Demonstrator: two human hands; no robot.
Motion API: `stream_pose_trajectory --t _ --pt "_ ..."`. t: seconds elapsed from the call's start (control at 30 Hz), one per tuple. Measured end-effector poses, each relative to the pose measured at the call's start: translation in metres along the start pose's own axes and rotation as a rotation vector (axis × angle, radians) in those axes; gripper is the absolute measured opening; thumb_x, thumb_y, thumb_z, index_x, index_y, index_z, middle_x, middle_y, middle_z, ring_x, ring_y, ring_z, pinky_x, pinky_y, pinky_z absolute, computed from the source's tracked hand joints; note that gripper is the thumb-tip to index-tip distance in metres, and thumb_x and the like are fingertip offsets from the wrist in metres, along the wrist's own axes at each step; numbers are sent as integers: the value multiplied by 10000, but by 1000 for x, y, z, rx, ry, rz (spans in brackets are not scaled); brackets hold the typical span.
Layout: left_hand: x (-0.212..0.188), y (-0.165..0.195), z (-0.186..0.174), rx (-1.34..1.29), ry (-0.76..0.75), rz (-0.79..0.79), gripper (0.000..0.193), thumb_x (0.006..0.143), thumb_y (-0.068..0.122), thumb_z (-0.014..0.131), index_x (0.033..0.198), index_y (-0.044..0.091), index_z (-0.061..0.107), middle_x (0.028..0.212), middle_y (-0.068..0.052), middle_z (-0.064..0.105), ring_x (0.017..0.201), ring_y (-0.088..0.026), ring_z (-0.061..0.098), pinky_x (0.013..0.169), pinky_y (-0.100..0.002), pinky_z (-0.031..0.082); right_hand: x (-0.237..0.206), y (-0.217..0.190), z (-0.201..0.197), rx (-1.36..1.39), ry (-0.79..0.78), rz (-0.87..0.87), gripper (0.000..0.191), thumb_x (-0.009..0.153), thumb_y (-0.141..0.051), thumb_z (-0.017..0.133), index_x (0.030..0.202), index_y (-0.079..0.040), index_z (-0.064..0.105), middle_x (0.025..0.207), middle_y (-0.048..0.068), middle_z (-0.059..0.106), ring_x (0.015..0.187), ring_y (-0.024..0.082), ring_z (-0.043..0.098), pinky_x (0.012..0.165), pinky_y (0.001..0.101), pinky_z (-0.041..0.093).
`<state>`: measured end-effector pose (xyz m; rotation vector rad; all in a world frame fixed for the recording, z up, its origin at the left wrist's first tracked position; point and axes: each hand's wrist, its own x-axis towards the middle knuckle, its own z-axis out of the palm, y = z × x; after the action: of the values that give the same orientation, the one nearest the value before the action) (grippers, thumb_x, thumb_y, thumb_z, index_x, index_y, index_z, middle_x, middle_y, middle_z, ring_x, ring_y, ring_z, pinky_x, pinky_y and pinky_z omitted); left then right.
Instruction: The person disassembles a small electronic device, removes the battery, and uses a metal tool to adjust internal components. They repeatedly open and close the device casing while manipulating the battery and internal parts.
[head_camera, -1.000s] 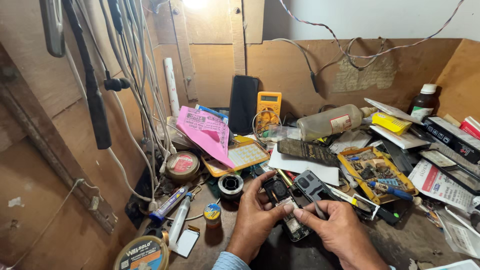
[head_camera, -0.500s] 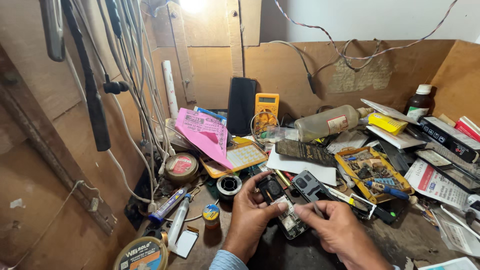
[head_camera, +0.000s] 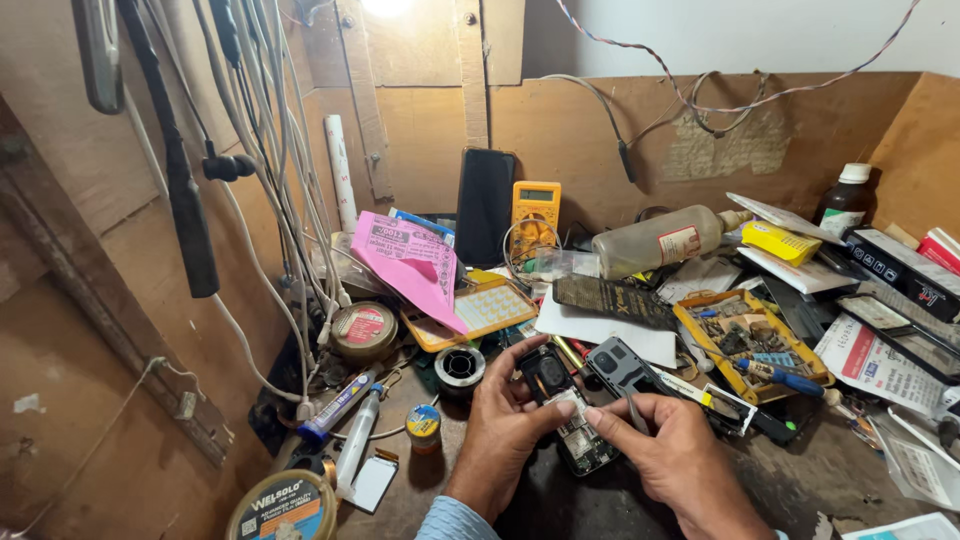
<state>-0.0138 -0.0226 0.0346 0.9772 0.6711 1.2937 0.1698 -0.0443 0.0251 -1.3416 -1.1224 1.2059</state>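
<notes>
My left hand (head_camera: 505, 425) grips an opened small phone (head_camera: 568, 410) with its circuit board showing, thumb on its upper part. My right hand (head_camera: 668, 452) pinches thin metal tweezers (head_camera: 634, 412) and its forefinger tip touches the phone's board. A grey phone cover (head_camera: 620, 365) lies just beyond my right hand on the dark bench.
A solder spool (head_camera: 460, 366), a round tin (head_camera: 364, 328), a pink paper (head_camera: 410, 263), a yellow multimeter (head_camera: 535, 213), a black phone (head_camera: 485, 205) against the wall, a lying bottle (head_camera: 660, 240), a yellow parts tray (head_camera: 750, 340) and hanging cables (head_camera: 270, 150) crowd the wooden bench.
Both hands have stayed on the opened phone with only small shifts; my right forefinger now rests on the board. The view has shifted slightly.
</notes>
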Motion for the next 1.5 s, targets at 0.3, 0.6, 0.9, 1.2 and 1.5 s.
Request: stream_pose_trajectory --t 0.3,0.6,0.9,1.2,1.5 --pt "3 -8 -2 -50 34 14 632 759 -39 788 1336 30 538 998 -136 759 885 -168 737 788 -290 622 -3 0 14 -232 98 -137 221 821 -177 829 784 39 802 674 42 742 599 58 585 551 262 465" --pt "4 -10 -2 -95 114 17 617 774 -100 734 1340 26 526 1036 -139 764 939 -196 767 801 -297 634 -6 -11 3 -452 123 -51 331 942 -367 734 1010 -55 823 713 46 765 638 89 597 601 295 481" --pt "4 -8 0 -106 113 -4 620 790 -142 688 1358 40 517 1073 -157 737 964 -221 750 802 -313 642 0 -9 -4 -527 91 -388 317 859 -271 737 1078 -62 832 800 39 729 685 133 687 617 294 527" --pt "4 -6 1 -101 112 -14 623 799 -129 688 1368 45 504 1076 -155 737 985 -227 752 809 -312 645 1 -21 0 -548 56 -273 308 883 -296 752 1116 -112 836 785 42 717 686 128 696 598 294 567" --pt "6 -12 -1 -117 106 8 629 791 -131 692 1367 45 512 1057 -157 748 954 -218 756 799 -310 637 8 -16 3 -529 72 -208 256 888 -263 787 939 -17 739 750 46 752 670 115 653 607 306 551"
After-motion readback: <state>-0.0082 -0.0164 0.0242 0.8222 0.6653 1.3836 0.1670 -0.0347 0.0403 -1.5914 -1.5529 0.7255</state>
